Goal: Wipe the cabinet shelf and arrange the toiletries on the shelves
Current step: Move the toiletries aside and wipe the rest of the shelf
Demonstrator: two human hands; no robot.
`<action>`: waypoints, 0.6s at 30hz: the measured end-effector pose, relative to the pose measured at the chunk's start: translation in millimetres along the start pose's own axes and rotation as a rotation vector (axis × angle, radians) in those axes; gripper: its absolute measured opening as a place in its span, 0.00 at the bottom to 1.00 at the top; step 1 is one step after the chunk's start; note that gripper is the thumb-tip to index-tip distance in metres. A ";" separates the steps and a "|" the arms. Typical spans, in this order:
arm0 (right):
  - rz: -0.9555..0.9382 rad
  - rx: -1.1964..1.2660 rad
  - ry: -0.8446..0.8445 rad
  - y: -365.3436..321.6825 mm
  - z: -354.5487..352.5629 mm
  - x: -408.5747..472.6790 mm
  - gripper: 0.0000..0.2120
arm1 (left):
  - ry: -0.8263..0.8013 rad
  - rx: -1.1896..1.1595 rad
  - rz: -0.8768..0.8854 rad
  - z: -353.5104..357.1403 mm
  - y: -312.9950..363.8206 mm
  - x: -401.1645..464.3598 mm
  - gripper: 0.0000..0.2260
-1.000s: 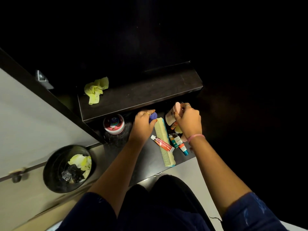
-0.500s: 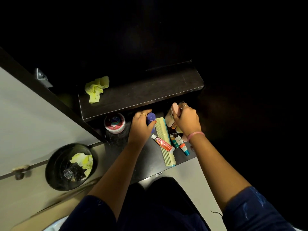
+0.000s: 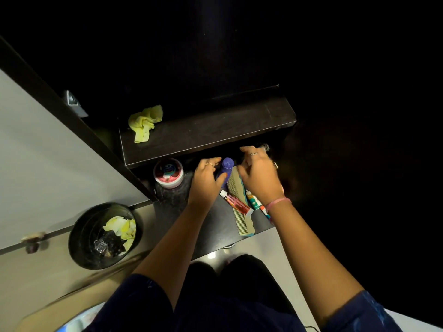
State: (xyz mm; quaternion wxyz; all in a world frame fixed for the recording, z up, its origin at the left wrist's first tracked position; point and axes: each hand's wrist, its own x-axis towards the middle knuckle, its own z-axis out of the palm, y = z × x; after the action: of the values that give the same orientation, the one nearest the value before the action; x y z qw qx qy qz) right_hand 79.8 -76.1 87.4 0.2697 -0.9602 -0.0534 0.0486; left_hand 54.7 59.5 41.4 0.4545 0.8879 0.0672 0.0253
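Right hand hides its grasp

Round black waste bin, near left on the floor, contains crumpled yellow paper and dark wrappers.

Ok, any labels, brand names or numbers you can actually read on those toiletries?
None can be read.
Red tube: print too small and blurred.
Green-and-white tube: print blurred.
Red-rimmed jar lid: a colourful picture, no legible words.
Purple bottle in the left hand: no readable label.
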 end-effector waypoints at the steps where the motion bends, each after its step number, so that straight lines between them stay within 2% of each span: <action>1: -0.040 0.016 -0.048 -3.1 6.1 -0.5 0.24 | 0.000 -0.002 0.009 1.1 -1.2 0.7 0.18; 4: -0.078 0.000 -0.130 -11.1 22.3 1.1 0.24 | 0.003 0.014 0.027 2.7 -3.3 2.4 0.17; 8: -0.079 0.011 -0.141 -21.2 29.7 6.8 0.19 | -0.001 0.022 -0.001 0.0 -10.7 4.7 0.16; 10: -0.059 0.003 -0.139 -23.3 29.3 11.2 0.17 | 0.082 0.148 0.065 -4.4 -21.2 2.3 0.14; 12: -0.046 -0.020 -0.096 -25.4 25.3 15.6 0.15 | 0.159 0.436 0.095 -17.5 -29.7 -2.0 0.13; 15: -0.005 -0.166 0.046 -26.5 13.7 24.7 0.15 | 0.140 0.720 0.010 -38.9 -39.8 2.8 0.11; 16: 0.003 -0.287 0.084 -25.5 9.6 27.8 0.15 | 0.117 0.735 -0.038 -45.8 -40.0 4.9 0.12; 18: 0.015 -0.502 0.130 -21.3 3.4 35.7 0.15 | -0.032 0.713 -0.206 -52.0 -40.2 9.9 0.15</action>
State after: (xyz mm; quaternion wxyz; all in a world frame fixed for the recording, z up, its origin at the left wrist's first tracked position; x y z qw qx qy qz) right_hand 113.1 -51.7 93.4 0.0257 -0.9986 -0.0391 -0.0258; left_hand 55.0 126.0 39.1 0.1176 0.9793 0.1536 -0.0595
